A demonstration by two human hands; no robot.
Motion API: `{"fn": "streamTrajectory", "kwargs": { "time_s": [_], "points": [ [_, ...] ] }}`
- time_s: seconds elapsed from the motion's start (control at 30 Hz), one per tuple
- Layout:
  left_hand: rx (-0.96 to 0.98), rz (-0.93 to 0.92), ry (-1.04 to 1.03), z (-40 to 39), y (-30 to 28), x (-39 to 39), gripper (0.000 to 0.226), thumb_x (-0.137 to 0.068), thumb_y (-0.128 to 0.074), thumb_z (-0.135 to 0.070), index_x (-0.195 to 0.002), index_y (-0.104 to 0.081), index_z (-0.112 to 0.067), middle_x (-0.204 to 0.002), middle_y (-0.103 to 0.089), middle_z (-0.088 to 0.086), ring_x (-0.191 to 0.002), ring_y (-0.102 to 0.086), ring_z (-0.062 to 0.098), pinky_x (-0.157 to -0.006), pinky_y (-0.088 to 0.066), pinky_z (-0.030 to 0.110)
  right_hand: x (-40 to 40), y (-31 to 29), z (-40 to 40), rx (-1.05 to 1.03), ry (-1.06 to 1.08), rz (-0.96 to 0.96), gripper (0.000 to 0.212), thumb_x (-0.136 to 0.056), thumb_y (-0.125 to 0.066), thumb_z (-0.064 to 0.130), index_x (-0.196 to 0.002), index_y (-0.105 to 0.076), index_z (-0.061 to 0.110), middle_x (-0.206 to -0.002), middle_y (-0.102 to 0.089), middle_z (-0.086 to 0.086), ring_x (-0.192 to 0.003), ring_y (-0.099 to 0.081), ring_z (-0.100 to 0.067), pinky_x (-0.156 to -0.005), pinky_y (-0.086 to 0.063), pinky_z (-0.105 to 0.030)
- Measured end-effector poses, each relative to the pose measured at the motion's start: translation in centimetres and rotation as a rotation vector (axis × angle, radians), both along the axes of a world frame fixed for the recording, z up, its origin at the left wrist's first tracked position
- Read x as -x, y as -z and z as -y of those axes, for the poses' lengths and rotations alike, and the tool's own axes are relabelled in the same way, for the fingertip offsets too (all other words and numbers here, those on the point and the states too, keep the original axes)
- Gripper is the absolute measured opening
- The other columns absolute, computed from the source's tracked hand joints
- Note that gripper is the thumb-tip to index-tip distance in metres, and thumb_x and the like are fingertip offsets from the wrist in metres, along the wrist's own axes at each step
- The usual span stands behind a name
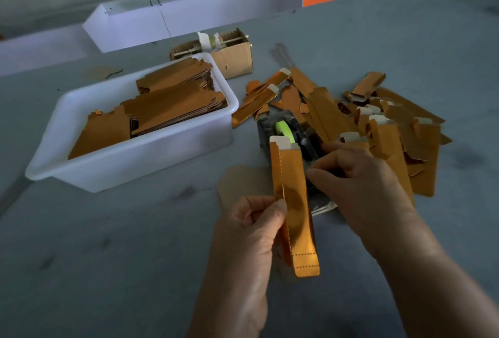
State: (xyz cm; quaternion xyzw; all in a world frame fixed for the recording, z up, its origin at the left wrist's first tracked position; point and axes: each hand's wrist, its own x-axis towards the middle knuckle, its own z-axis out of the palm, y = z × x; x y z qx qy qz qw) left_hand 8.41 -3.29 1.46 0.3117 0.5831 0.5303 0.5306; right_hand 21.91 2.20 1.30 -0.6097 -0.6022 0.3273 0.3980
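head view: one big grey table [129,262] holds it all. one white tub [129,169] keeps three heaps of flat orange sheets [172,105] tidy and close to grab. one messy pile [383,132] of folded boxes, too many to count, lies on the right, maybe the done ones. one brown box [237,61] sits behind. one tape holder [266,128] with one green roll [283,127] stands in front, easy to reach. the right hand [359,183] curls at it; i cannot tell if it holds tape. the left hand [251,232] pinches one orange box [295,197] upright beside the tape, ready for sticking.
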Motion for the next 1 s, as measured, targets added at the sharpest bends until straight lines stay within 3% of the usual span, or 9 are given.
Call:
{"fn": "streamTrajectory", "kwargs": {
  "time_s": [0.07, 0.13, 0.17, 0.23, 0.33, 0.43, 0.7, 0.87, 1.0],
  "points": [
    [0.005, 0.042, -0.034, 0.0, -0.2, -0.2, 0.01, -0.083, -0.066, -0.012, -0.074, -0.07, -0.011, -0.074, -0.068, 0.012, -0.072, -0.059, 0.026, -0.07, -0.047, 0.04, 0.6, 0.4, 0.3, 0.014, 0.062, -0.228, 0.009, -0.081, -0.068, 0.023, -0.073, -0.068, 0.027, -0.124, -0.051, 0.016, -0.114, -0.05, -0.008, -0.091, -0.047, -0.03],
    [-0.003, 0.109, -0.052, 0.0, -0.3, -0.3, 0.007, -0.082, -0.066, -0.013, -0.08, -0.07, -0.008, -0.078, -0.067, 0.014, -0.077, -0.058, 0.028, -0.076, -0.046, 0.044, 1.0, 0.1, 0.9, 0.04, 0.091, -0.535, 0.011, -0.079, -0.068, 0.021, -0.07, -0.068, 0.026, -0.125, -0.052, 0.016, -0.114, -0.053, -0.009, -0.091, -0.048, -0.03],
    [-0.004, 0.137, -0.056, 0.0, -0.3, -0.2, 0.012, -0.08, -0.066, -0.015, -0.085, -0.069, -0.005, -0.081, -0.067, 0.017, -0.078, -0.058, 0.029, -0.077, -0.045, 0.046, 1.0, -0.1, 1.2, 0.011, 0.094, -0.543, 0.012, -0.078, -0.068, 0.023, -0.068, -0.067, 0.028, -0.124, -0.051, 0.017, -0.114, -0.052, -0.006, -0.087, -0.047, -0.025],
    [-0.005, 0.163, -0.068, 0.0, -0.4, -0.1, 0.028, -0.075, -0.066, -0.019, -0.093, -0.066, 0.002, -0.088, -0.066, 0.025, -0.079, -0.057, 0.034, -0.078, -0.046, 0.051, 0.5, -0.3, 1.8, -0.068, 0.108, -0.275, 0.01, -0.077, -0.066, 0.03, -0.067, -0.065, 0.033, -0.126, -0.048, 0.02, -0.115, -0.048, -0.005, -0.076, -0.04, -0.015],
    [-0.024, 0.147, -0.081, 0.0, -0.7, 0.2, 0.021, -0.08, -0.064, -0.015, -0.091, -0.064, 0.003, -0.093, -0.063, 0.036, -0.077, -0.057, 0.045, -0.074, -0.048, 0.057, -0.2, -0.1, 2.4, -0.07, 0.135, 0.048, 0.01, -0.078, -0.064, 0.032, -0.069, -0.062, 0.031, -0.124, -0.045, 0.019, -0.115, -0.046, -0.015, -0.072, -0.036, -0.015],
    [-0.071, 0.125, -0.07, 0.0, -0.8, 0.3, 0.009, -0.077, -0.065, -0.015, -0.079, -0.065, -0.006, -0.076, -0.065, 0.016, -0.064, -0.055, 0.027, -0.057, -0.046, 0.034, -0.3, 0.3, 2.8, -0.017, 0.121, 0.03, 0.013, -0.08, -0.066, 0.026, -0.068, -0.062, 0.027, -0.118, -0.045, 0.02, -0.113, -0.048, -0.016, -0.073, -0.039, -0.016],
    [-0.142, 0.036, 0.051, -0.6, -1.4, -0.8, 0.01, -0.087, -0.063, -0.016, -0.077, -0.065, -0.015, -0.084, -0.07, 0.017, -0.074, -0.063, 0.027, -0.072, -0.049, 0.047, 0.4, 1.1, 3.3, -0.032, 0.146, -0.016, 0.015, -0.08, -0.068, 0.025, -0.068, -0.061, 0.026, -0.127, -0.047, 0.016, -0.108, -0.043, 0.0, -0.065, -0.031, -0.007],
    [-0.117, -0.034, 0.105, -1.4, -1.2, -1.5, 0.006, -0.089, -0.063, -0.015, -0.082, -0.063, -0.014, -0.064, -0.067, -0.005, -0.057, -0.062, 0.005, -0.052, -0.046, 0.016, 0.6, 1.8, 3.4, -0.081, 0.146, -0.015, 0.018, -0.081, -0.067, 0.019, -0.072, -0.058, 0.03, -0.131, -0.051, 0.011, -0.104, -0.051, -0.005, -0.064, -0.037, -0.006],
    [-0.107, -0.118, 0.11, -1.7, -1.2, -1.5, 0.007, -0.087, -0.066, -0.017, -0.081, -0.064, -0.015, -0.065, -0.067, -0.005, -0.058, -0.061, 0.005, -0.051, -0.045, 0.013, 0.4, 1.7, 3.2, -0.173, 0.125, 0.134, 0.003, -0.081, -0.07, 0.013, -0.079, -0.067, 0.014, -0.126, -0.055, 0.005, -0.097, -0.053, 0.0, -0.068, -0.04, 0.0]
  ]
}}
